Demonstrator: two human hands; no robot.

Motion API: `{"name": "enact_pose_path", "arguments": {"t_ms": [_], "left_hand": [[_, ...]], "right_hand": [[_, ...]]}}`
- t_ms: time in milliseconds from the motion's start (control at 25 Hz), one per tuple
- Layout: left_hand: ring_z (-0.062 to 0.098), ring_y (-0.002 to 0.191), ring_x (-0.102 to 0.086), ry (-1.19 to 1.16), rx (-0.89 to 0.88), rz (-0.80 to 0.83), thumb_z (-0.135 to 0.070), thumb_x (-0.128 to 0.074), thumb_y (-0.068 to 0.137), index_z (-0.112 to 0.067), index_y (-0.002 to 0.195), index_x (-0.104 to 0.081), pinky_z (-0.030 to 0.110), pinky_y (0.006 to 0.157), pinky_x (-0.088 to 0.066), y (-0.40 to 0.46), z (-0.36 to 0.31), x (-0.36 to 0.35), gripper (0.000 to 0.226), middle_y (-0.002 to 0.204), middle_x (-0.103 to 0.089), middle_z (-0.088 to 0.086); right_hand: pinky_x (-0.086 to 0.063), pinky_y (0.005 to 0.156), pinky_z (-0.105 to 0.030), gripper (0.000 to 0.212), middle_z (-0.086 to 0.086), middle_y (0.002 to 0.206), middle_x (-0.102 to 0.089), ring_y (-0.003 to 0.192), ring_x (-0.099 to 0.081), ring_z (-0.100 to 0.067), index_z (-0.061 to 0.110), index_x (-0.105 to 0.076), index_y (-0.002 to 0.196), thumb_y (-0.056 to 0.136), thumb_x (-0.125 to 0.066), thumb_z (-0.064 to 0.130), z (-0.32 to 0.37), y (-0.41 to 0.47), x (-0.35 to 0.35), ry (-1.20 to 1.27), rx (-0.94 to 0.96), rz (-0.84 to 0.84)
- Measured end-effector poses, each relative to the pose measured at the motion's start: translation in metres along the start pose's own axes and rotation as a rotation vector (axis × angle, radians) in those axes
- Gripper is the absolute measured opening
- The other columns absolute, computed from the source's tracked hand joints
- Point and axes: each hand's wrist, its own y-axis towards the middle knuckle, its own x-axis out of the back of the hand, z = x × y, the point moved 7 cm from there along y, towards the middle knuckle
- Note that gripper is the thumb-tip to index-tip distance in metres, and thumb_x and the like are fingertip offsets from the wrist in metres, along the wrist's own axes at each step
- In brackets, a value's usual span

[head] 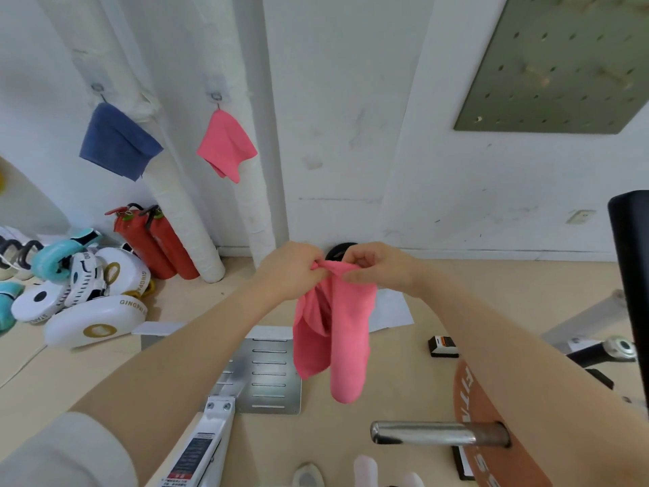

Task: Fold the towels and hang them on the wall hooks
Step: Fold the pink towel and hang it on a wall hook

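Note:
A pink towel (pixel 346 332) hangs folded lengthwise in front of me, its lower end dangling above the floor. My left hand (pixel 293 268) pinches its top edge on the left, and my right hand (pixel 377 265) pinches the same edge on the right, the two hands close together. On the wall at upper left a blue towel (pixel 119 142) hangs from one hook (pixel 98 88). A second pink towel (pixel 226 145) hangs from the neighbouring hook (pixel 216 97).
White boxing pads (pixel 91 311) and teal gloves lie on the floor at left beside two red fire extinguishers (pixel 154 240). A metal frame plate (pixel 270 374) sits below the towel. A barbell sleeve (pixel 439 432) with an orange weight plate is at lower right. A pegboard (pixel 558 61) hangs at upper right.

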Motion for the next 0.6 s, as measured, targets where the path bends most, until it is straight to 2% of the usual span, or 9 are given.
{"name": "enact_pose_path", "arguments": {"t_ms": [80,160,200,240,320,400,480,520,600], "left_hand": [[0.033,0.089,-0.058,0.004,0.148,-0.112,-0.014,-0.047,0.084,-0.010,0.074,-0.055,0.033,0.067,-0.039,0.004,0.017,0.000,0.014,0.087,-0.063,0.014],[0.036,0.096,-0.058,-0.023,0.336,-0.111,-0.009,-0.044,0.082,-0.004,0.085,-0.057,0.033,0.070,-0.040,0.001,0.035,-0.009,0.014,0.101,-0.064,0.020],[0.034,0.099,-0.059,-0.054,0.381,-0.069,-0.009,-0.046,0.083,-0.004,0.097,-0.057,0.033,0.074,-0.042,-0.002,0.036,-0.016,0.019,0.106,-0.064,0.019],[0.029,0.099,-0.059,-0.105,0.344,-0.007,-0.012,-0.050,0.083,-0.007,0.111,-0.054,0.031,0.078,-0.044,-0.004,0.025,-0.024,0.028,0.106,-0.065,0.013],[0.012,0.087,-0.059,-0.250,0.096,0.172,-0.022,-0.062,0.080,-0.019,0.123,-0.046,0.028,0.078,-0.045,-0.009,-0.026,-0.039,0.046,0.092,-0.065,-0.007],[0.007,0.078,-0.056,-0.273,-0.083,0.234,-0.033,-0.068,0.076,-0.019,0.108,-0.053,0.026,0.072,-0.046,-0.016,-0.071,-0.044,0.039,0.084,-0.061,-0.010],[0.010,0.062,-0.049,-0.207,-0.098,0.171,-0.034,-0.065,0.080,-0.012,0.078,-0.054,0.024,0.058,-0.039,-0.012,-0.084,-0.043,0.024,0.067,-0.053,-0.004],[0.011,0.057,-0.043,-0.162,-0.094,0.156,-0.032,-0.062,0.082,-0.014,0.065,-0.047,0.024,0.053,-0.033,-0.010,-0.086,-0.045,0.029,0.059,-0.046,-0.003],[0.010,0.055,-0.038,-0.138,-0.051,0.167,-0.030,-0.060,0.085,-0.017,0.057,-0.039,0.023,0.051,-0.027,-0.013,-0.088,-0.052,0.037,0.056,-0.040,-0.004]], "right_hand": [[-0.030,0.056,-0.021,0.017,0.005,0.060,-0.042,0.060,-0.038,-0.011,0.017,-0.053,0.066,0.075,-0.067,0.019,-0.007,-0.009,0.002,-0.140,-0.006,0.023],[-0.028,0.055,-0.020,0.022,0.007,0.058,-0.038,0.058,-0.035,-0.009,0.019,-0.049,0.061,0.073,-0.066,0.023,-0.011,-0.020,0.001,-0.217,-0.043,0.071],[-0.029,0.056,-0.020,0.024,0.008,0.058,-0.038,0.058,-0.036,-0.008,0.021,-0.049,0.059,0.075,-0.067,0.022,-0.014,-0.025,0.001,-0.229,-0.053,0.083],[-0.029,0.058,-0.023,0.026,0.007,0.060,-0.039,0.059,-0.036,-0.008,0.021,-0.048,0.060,0.078,-0.067,0.020,-0.017,-0.028,0.002,-0.237,-0.053,0.073],[-0.028,0.058,-0.026,0.024,0.003,0.063,-0.039,0.060,-0.035,-0.010,0.014,-0.050,0.065,0.080,-0.066,0.022,-0.023,-0.034,0.009,-0.259,-0.034,-0.030],[-0.028,0.059,-0.028,0.025,-0.002,0.067,-0.042,0.063,-0.037,-0.013,0.002,-0.055,0.075,0.081,-0.066,0.024,-0.026,-0.040,0.014,-0.251,-0.012,-0.127],[-0.029,0.060,-0.028,0.028,-0.005,0.068,-0.044,0.066,-0.038,-0.016,-0.002,-0.059,0.081,0.081,-0.067,0.025,-0.028,-0.050,0.019,-0.159,0.005,-0.172],[-0.029,0.060,-0.028,0.029,-0.006,0.069,-0.046,0.066,-0.038,-0.016,0.000,-0.061,0.082,0.080,-0.069,0.028,-0.031,-0.058,0.022,-0.097,0.006,-0.175],[-0.032,0.062,-0.028,0.024,-0.005,0.072,-0.051,0.067,-0.042,-0.015,0.009,-0.064,0.084,0.079,-0.069,0.031,-0.044,-0.073,0.026,-0.035,-0.018,-0.146]]}}
